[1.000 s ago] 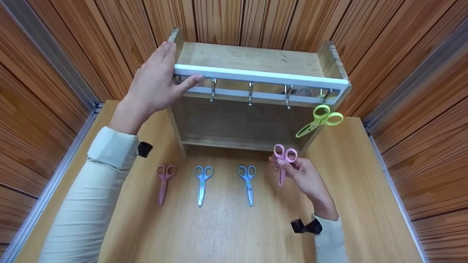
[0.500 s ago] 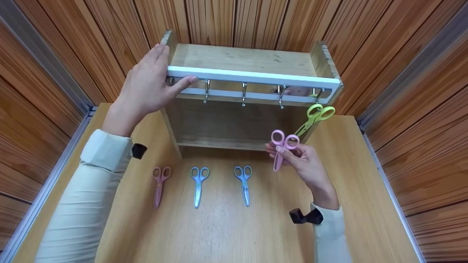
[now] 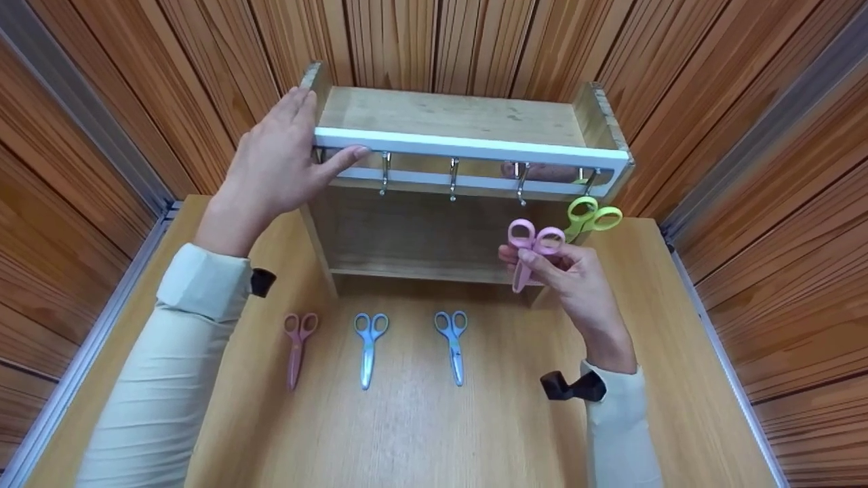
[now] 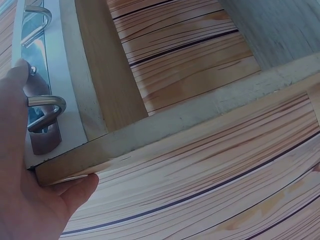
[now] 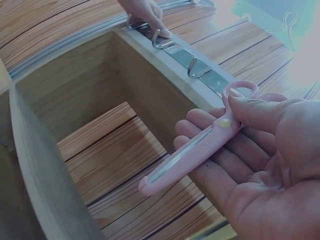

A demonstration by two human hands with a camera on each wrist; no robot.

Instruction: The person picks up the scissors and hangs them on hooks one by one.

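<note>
My right hand [image 3: 584, 290] pinches a pair of pink scissors [image 3: 521, 275] between thumb and fingers, handle loops up and blade down. The right wrist view shows the thumb on the loop and the scissors [image 5: 192, 154] slanting across the fingers. They are raised in front of the wooden shelf [image 3: 447, 110], below its row of metal hooks [image 3: 454, 180]. Beside them, yellow-green scissors [image 3: 588, 221] hang from the rightmost hook, their blade partly hidden. My left hand [image 3: 268, 163] rests on the shelf's left front corner, thumb across the white rail [image 3: 468, 141], fingers straight along the side panel.
On the table [image 3: 407, 440] lie dark pink scissors [image 3: 296, 349], blue scissors [image 3: 367, 349] and another blue pair [image 3: 454, 346], loops toward the shelf. Wood-patterned walls [image 3: 434, 41] enclose the back and both sides.
My right hand has lifted the pink scissors up toward the hooks, and they now overlap the hanging yellow-green pair. The left hand stays at the shelf's corner.
</note>
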